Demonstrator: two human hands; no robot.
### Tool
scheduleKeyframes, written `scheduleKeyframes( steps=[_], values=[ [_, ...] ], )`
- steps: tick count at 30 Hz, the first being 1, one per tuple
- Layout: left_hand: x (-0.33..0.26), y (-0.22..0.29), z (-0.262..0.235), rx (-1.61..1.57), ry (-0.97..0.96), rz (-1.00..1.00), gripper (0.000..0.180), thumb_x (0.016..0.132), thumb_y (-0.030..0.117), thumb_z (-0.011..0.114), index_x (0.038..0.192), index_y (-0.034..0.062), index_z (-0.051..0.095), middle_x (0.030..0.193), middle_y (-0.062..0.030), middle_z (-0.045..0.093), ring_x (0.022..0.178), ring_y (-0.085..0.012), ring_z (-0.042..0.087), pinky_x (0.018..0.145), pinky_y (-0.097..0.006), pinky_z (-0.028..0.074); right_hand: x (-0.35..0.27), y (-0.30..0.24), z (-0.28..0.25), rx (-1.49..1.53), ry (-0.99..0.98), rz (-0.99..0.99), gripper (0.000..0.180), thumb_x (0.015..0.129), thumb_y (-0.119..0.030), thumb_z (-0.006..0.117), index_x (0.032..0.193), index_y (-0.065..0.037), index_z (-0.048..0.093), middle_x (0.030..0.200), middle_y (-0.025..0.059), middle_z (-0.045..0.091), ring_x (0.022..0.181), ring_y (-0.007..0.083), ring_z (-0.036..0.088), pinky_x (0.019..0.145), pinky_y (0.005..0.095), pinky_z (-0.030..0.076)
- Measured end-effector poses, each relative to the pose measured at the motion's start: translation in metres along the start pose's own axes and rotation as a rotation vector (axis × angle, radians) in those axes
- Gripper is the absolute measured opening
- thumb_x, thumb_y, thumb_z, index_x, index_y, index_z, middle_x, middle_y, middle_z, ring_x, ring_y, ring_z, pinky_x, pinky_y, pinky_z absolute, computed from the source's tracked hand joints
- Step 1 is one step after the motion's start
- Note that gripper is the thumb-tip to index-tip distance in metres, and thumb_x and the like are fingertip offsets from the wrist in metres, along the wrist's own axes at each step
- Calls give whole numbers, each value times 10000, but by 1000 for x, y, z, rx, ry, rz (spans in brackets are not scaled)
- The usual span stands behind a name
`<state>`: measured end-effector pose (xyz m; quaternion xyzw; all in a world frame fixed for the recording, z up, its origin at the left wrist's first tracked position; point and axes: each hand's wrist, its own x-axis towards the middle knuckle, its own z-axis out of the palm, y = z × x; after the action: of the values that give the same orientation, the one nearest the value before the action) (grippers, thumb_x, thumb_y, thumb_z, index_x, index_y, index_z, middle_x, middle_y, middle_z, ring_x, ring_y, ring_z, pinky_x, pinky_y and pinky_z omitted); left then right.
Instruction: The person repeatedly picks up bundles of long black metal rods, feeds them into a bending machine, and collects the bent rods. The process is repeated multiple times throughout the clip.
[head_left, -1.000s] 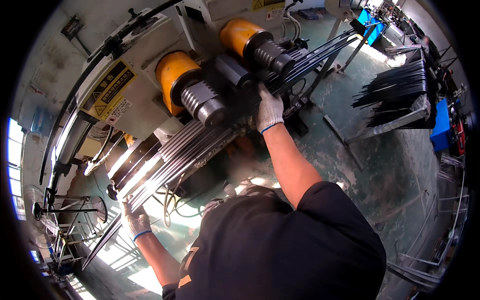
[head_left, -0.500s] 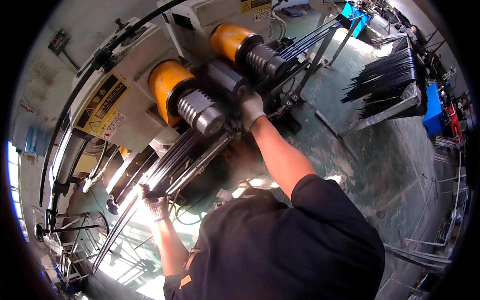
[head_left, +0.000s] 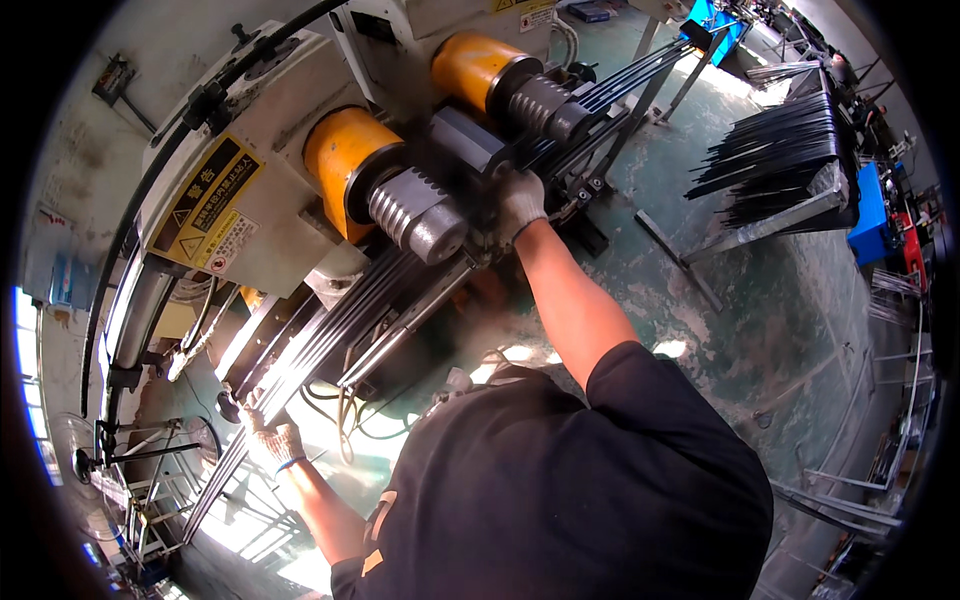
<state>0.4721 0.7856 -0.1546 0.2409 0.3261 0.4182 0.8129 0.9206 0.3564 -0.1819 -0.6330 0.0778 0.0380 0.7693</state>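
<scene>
Long thin metal rods point(head_left: 318, 352) run slantwise along the front of the machine. My left hand point(head_left: 274, 442), in a pale knitted glove, is at their lower left stretch with its fingers closed about them. My gloved right hand point(head_left: 522, 203) reaches into the machine, beside a dark block point(head_left: 468, 140) between two ribbed metal rollers. Its fingers go into shadow, so their grip is hidden. The nearer ribbed roller point(head_left: 418, 215) sits on an orange housing point(head_left: 350, 160), left of my right hand. The farther roller point(head_left: 548, 108) has a similar orange housing point(head_left: 485, 70).
A pale machine body with a yellow and black warning label point(head_left: 205, 205) stands on the left. Many dark rods lie in a bundle on a rack point(head_left: 775, 160) at the right, near a blue bin point(head_left: 870, 215). Cables point(head_left: 345, 420) hang below the machine.
My left hand has slid down and to the left along the rods. My right hand has shifted slightly to the right and stays at the machine. The whole view has moved a little.
</scene>
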Motion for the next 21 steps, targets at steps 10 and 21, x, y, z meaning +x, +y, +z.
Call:
scheduleKeyframes(
  steps=[10,21],
  values=[
    [-21,-38,24,-251,-68,-117,268,1029,148,699,1204,-55,694,1238,-215,738,1223,-354,680,1110,-537,551,-74,-44,-11,-144,73,-332,264,1042,-302,655,1122,-56,706,929,49,678,806,178,669,689,343,519],
    [-33,-53,30,-126,-28,36,353,1079,196,661,1337,-43,630,1366,-205,684,1255,-309,665,1123,-460,553,-96,1,-51,342,196,163,471,1067,-338,677,1383,11,657,1284,105,739,1138,226,698,969,366,545]
  ],
)
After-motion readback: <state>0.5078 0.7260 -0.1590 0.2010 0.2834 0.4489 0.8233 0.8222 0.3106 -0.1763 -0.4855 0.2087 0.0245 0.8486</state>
